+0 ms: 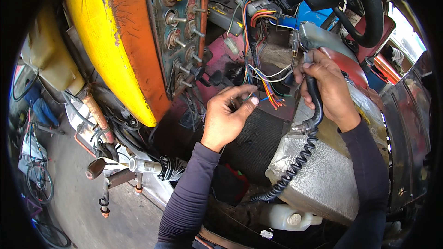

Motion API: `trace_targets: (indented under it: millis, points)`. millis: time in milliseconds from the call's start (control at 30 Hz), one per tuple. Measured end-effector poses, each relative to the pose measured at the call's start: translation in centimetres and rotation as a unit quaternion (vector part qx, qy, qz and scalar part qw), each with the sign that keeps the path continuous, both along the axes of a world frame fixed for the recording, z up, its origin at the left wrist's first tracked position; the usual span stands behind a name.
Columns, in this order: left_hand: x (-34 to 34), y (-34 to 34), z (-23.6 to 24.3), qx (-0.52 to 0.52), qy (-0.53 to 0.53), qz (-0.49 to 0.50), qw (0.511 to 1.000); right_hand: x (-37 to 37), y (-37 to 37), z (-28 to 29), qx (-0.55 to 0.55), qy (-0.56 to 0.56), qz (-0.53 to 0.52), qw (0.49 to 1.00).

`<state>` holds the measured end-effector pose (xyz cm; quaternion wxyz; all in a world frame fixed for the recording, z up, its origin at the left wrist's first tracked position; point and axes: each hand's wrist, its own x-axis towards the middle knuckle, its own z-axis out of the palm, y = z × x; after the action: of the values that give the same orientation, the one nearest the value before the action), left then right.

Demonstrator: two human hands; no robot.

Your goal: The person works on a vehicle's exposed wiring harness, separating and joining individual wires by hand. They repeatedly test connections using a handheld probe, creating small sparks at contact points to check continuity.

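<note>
Leftmost, a bicycle [39, 177] stands on the grey floor, beyond a pale yellow plastic tank [55, 57]. Next comes a tall yellow-and-orange panel [129, 41], its lower end tapering toward me, and along its right side a worn switch plate [177, 32] with toggles and two knobs, one yellow, one red.

My left hand [230, 113] reaches up from below; its thumb and fingertips pinch a thin blue wire [264, 98], which runs roughly sideways, its visible length pointing right from my grip. Just beyond, the wire bundle [254, 55] hangs lengthwise down my view, its loose coloured ends spreading toward the lower right, above a dark textured mat [256, 145].

Below on the right lies a white jug [288, 217], its neck pointing right. A coiled black cord [295, 170] slants from lower left to upper right, across a cracked silvery cushion [323, 180].

My right hand [323, 80] is closed around a black curved piece [315, 99]; its long axis runs up and down, bowing right, with the lower end turning left near a metal fitting [300, 129]. Above hangs a black steering wheel [371, 18].
</note>
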<state>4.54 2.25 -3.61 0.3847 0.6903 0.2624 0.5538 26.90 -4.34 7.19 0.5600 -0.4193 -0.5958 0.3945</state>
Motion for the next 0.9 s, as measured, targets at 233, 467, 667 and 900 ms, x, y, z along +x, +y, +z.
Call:
trace_targets:
  millis: [233,467,667,900]
  points:
    - [-0.6,0.0,-0.1,0.011,0.012,0.011,1.0,1.5,-1.6,-0.7,-0.065,0.001,0.0,0.998]
    - [-2.2,-1.1,2.9,0.012,-0.054,0.01,0.998,1.9,-3.7,-2.2,-0.13,0.061,0.013,0.99]
    - [-1.3,-2.8,7.4,0.027,0.018,0.094,0.995,0.6,-3.9,-1.8,-0.216,0.098,0.189,0.953]
    - [-1.2,0.9,8.8,0.241,0.205,0.063,0.947,-0.8,-3.8,-4.4,-0.281,0.075,0.173,0.941]
